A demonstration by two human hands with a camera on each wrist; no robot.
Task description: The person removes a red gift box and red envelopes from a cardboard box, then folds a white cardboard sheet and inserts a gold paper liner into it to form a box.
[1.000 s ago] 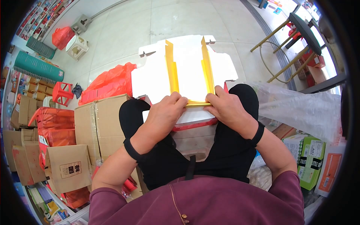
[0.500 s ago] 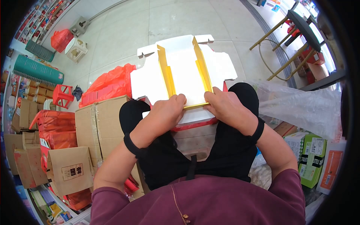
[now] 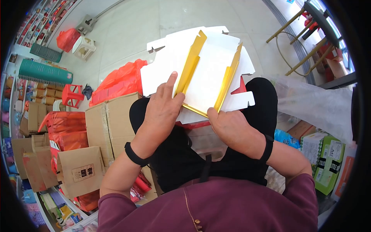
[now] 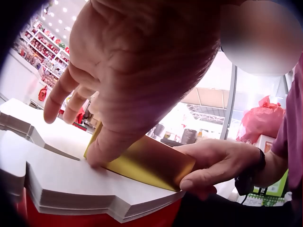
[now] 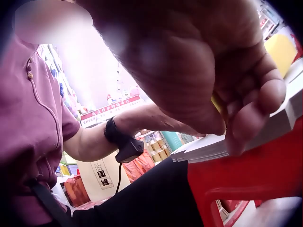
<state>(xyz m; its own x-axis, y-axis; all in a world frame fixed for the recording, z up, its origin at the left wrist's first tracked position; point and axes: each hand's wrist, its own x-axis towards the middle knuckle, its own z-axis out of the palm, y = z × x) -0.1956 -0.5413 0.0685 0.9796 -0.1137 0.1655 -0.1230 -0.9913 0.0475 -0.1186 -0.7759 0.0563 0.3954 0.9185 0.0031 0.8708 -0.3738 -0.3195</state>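
Observation:
A box piece with raised gold side walls (image 3: 190, 69) and a white inside (image 3: 211, 63) lies turned at an angle on a stack of white die-cut card sheets (image 3: 154, 75). At its near left corner is the left hand (image 3: 161, 110), fingers extended over the sheets, thumb by the gold wall. The right hand (image 3: 235, 129) pinches the near right corner between thumb and fingers. In the left wrist view the left thumb touches the gold wall (image 4: 147, 163) low down, and the right hand (image 4: 218, 163) holds its other end. Beneath the stack shows a red stool (image 5: 246, 175).
Cardboard boxes (image 3: 121, 123) and a red plastic bag (image 3: 119, 83) stand at the left. Clear plastic sheeting (image 3: 309, 100) and a green package (image 3: 328, 164) lie at the right. A dark-topped stool (image 3: 320, 23) stands at the upper right.
The gold-walled piece has turned clockwise and shifted right on the stack. The left hand has loosened from its near edge and its fingers have stretched forward; the right hand still pinches its corner.

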